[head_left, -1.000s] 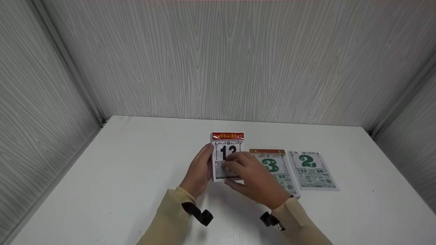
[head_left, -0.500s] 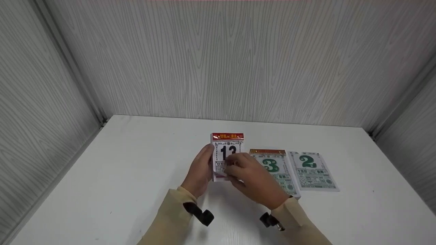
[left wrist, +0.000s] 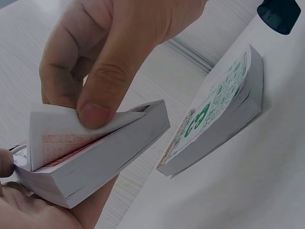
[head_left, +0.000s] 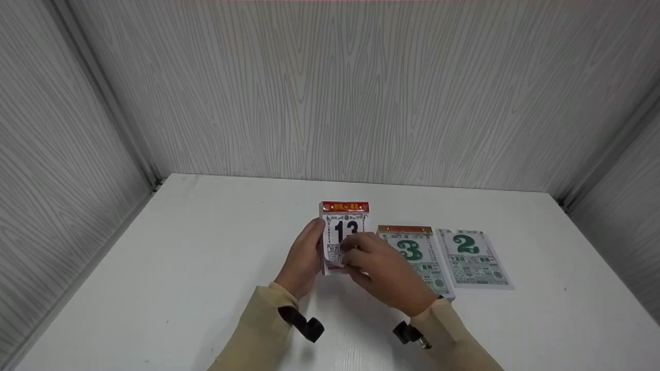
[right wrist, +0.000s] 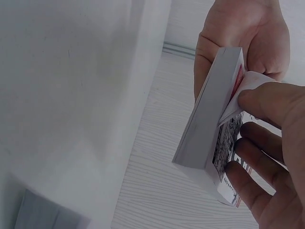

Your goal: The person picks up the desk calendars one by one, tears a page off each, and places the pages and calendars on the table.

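Note:
A thick tear-off calendar (head_left: pixel 345 224) with a red top band shows a black 13 in the head view. My left hand (head_left: pixel 301 260) grips its left side, thumb along the edge and fingers beneath. With thumb and fingers, my right hand (head_left: pixel 381 265) pinches the lower part of the top page (left wrist: pixel 62 136), which curls up from the block. Under that lifted page, red print shows in both wrist views. The right fingers (right wrist: pixel 259 143) lie over the printed face. Part of the calendar's lower right is hidden by the right hand in the head view.
Right of the hands lies a second tear-off calendar (head_left: pixel 410 250) with a green 3, partly covered by the right hand. Beside it is a page block (head_left: pixel 472 257) with a green 2. All are on a white table (head_left: pixel 206 257) with grey wood-grain panels (head_left: pixel 335 103) around it.
A second ago the 13 page lay flat under the right fingers. Its bottom edge has since been pinched and lifted, uncovering red print beneath. The left hand has hardly moved.

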